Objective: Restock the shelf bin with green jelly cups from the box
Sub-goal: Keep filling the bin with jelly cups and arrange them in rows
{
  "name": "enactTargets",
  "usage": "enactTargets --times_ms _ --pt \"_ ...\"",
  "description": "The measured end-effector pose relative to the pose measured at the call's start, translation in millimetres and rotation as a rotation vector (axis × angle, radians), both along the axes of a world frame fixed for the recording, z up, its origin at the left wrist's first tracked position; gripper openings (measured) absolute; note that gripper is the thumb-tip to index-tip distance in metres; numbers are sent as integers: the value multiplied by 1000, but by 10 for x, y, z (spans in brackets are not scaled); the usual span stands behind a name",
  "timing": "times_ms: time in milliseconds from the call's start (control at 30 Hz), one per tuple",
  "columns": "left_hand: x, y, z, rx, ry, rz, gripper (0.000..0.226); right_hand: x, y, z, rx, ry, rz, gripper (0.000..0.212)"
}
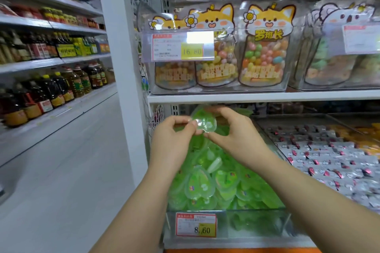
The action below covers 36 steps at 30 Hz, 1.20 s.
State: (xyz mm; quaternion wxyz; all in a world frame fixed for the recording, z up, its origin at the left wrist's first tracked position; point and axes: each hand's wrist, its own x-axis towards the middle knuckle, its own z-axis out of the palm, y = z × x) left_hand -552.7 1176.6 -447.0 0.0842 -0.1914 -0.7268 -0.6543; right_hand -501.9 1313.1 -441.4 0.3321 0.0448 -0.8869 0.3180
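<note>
A clear shelf bin (257,226) holds a heap of several green jelly cups (218,183). Above the heap, near the back of the bin, both hands hold one green jelly cup (203,122) with a clear lid. My left hand (174,135) pinches its left edge with thumb and fingertips. My right hand (232,131) grips its right side, fingers curled over the top and the thumb underneath. The box is not in view.
A white shelf board (267,95) runs just above my hands, carrying candy jars (263,47). Silver wrapped sweets (333,156) fill the bin to the right. A price tag (196,225) sits on the bin front. The aisle floor (72,170) and bottle shelves lie to the left.
</note>
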Motion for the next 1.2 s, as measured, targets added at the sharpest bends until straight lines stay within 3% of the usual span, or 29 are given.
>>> enactTargets --times_ms 167,233,300,533,633,733,833,1000,1100,1200 --pt "-365 200 8 -15 -29 92 29 -122 306 -3 113 -150 -48 56" --pt "-578 303 7 18 -73 131 27 -214 429 4 151 -200 -61 52" --pt "-758 403 12 -48 -119 148 9 -336 520 14 200 -220 -85 45" --pt "-1323 520 -48 -402 -116 161 37 -758 703 43 392 -323 -163 43" --pt "-1540 584 -101 -439 -128 100 29 -842 744 -9 499 -386 -213 45" --pt "-1456 643 -121 -558 -69 92 35 -881 785 -80 537 -438 -246 49" --pt "-1376 668 -103 -337 -194 80 31 -886 822 -140 499 -458 -246 51" --pt "-1305 642 -70 -632 -117 57 47 -887 831 -162 524 -483 -251 54" --pt "-1357 668 -54 -501 -216 26 37 -885 832 -157 527 -488 -251 55" --pt "-1292 683 -85 -498 -151 18 34 -875 827 -151 521 -495 -253 55"
